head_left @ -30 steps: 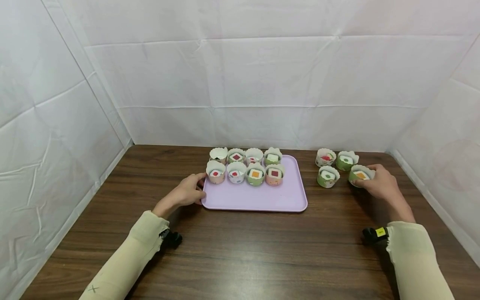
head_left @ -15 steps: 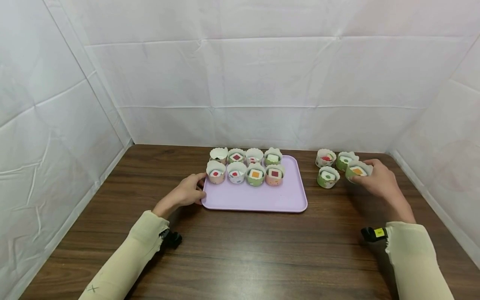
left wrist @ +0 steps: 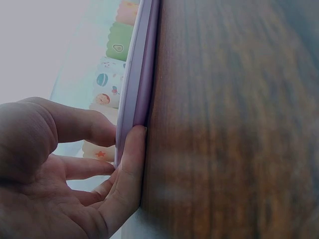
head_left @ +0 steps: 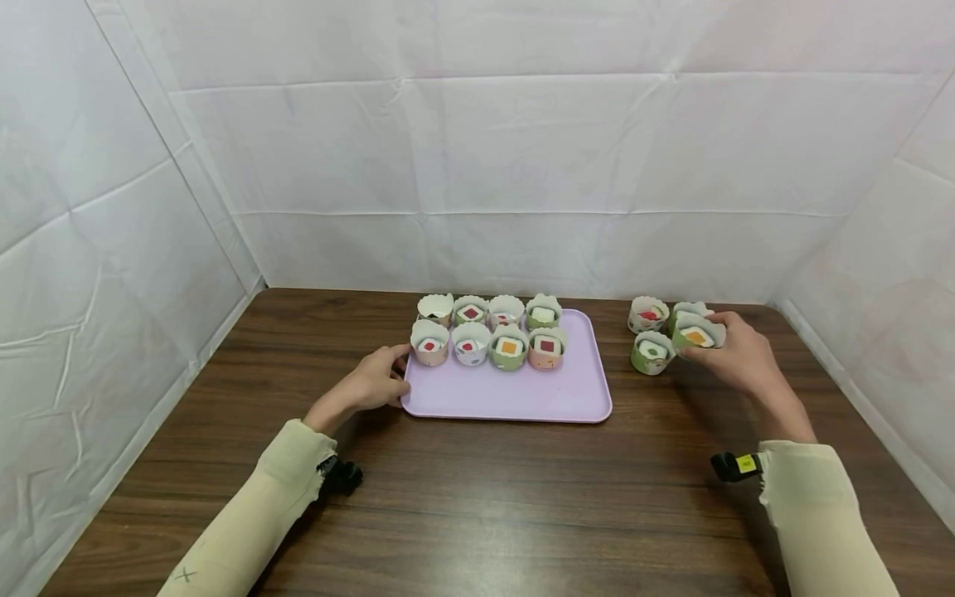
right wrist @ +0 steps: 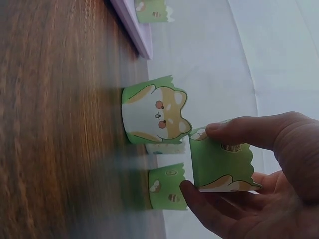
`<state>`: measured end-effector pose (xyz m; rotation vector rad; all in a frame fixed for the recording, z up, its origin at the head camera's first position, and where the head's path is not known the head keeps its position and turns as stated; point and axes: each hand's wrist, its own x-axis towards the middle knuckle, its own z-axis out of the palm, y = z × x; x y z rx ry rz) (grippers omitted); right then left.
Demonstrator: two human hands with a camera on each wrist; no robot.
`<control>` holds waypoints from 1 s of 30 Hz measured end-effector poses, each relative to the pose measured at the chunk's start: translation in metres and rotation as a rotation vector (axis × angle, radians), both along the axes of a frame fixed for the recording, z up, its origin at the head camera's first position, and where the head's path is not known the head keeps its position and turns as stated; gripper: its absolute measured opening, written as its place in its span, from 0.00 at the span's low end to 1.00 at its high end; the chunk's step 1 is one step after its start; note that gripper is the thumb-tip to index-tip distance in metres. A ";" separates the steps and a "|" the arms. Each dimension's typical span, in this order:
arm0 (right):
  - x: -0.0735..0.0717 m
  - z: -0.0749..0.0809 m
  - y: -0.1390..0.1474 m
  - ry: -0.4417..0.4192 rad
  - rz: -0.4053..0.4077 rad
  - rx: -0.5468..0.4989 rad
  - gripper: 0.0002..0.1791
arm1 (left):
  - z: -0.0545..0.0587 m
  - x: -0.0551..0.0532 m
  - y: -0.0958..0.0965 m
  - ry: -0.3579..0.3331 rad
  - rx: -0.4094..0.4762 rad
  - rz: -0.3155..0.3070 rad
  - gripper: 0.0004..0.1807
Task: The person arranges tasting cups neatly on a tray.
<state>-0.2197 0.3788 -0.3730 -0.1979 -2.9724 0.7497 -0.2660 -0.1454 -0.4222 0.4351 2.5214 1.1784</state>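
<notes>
My right hand (head_left: 739, 355) grips a green paper baking cup (head_left: 697, 333) with a white block and an orange square in it. In the right wrist view the same cup (right wrist: 219, 164) is clear of the tabletop, pinched between thumb and fingers. Close by stand a green cup with a dog face (right wrist: 157, 112) and another green cup (right wrist: 167, 191). My left hand (head_left: 369, 380) is at the left edge of the lilac tray (head_left: 507, 400). The left wrist view shows the tray rim (left wrist: 132, 94) held between its thumb and fingers.
Several filled paper cups stand in two rows toward the tray's back, including a pink one (head_left: 546, 350) and a white one (head_left: 471, 345). A cup with red filling (head_left: 647, 315) stands right of the tray. White cloth (head_left: 522, 166) hangs behind the brown wooden table (head_left: 485, 506).
My right hand has lifted the green cup with the orange square and moved it leftward, so it now overlaps the green cup behind. The left hand and tray have not moved.
</notes>
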 end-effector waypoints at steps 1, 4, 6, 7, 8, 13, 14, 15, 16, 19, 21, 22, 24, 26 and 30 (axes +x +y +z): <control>0.000 0.000 -0.001 0.009 0.005 0.000 0.48 | 0.000 0.000 0.000 0.001 0.001 -0.001 0.42; 0.001 0.003 -0.003 0.034 0.018 0.005 0.48 | 0.001 0.000 0.000 0.002 0.008 -0.001 0.43; 0.001 0.005 -0.004 0.046 0.022 0.008 0.48 | 0.002 0.000 0.001 0.004 0.010 0.000 0.43; 0.002 0.006 -0.005 0.049 0.022 0.008 0.48 | 0.002 0.001 0.001 0.004 0.010 0.000 0.43; 0.002 0.007 -0.005 0.050 0.022 0.008 0.48 | 0.003 0.001 0.001 0.004 0.008 0.001 0.43; 0.003 0.010 -0.008 0.058 0.027 0.008 0.48 | 0.002 0.001 0.001 -0.001 0.003 0.005 0.43; 0.003 0.011 -0.009 0.060 0.029 0.008 0.48 | 0.002 0.001 0.001 -0.002 0.003 0.007 0.43; 0.003 0.012 -0.010 0.061 0.031 0.009 0.48 | 0.001 0.001 0.001 -0.003 0.005 0.008 0.43; 0.003 0.012 -0.012 0.057 0.033 0.008 0.48 | 0.001 0.001 0.001 -0.004 0.005 0.007 0.43; 0.004 0.015 -0.016 0.062 0.045 0.003 0.48 | 0.001 0.001 0.001 -0.007 0.005 0.008 0.43; 0.005 0.016 -0.020 0.072 0.055 -0.002 0.47 | 0.001 0.001 0.001 -0.008 0.005 0.006 0.43; 0.005 0.017 -0.022 0.083 0.061 -0.004 0.47 | 0.002 0.001 0.001 -0.008 0.005 0.007 0.43; 0.005 0.018 -0.026 0.106 0.072 -0.006 0.45 | 0.002 0.001 0.001 -0.009 0.006 0.008 0.43; 0.005 0.019 -0.031 0.116 0.083 -0.011 0.44 | 0.002 0.001 0.002 -0.010 0.006 0.010 0.43; 0.004 0.022 -0.042 0.107 0.103 -0.021 0.44 | 0.002 0.002 0.002 -0.012 0.004 0.014 0.43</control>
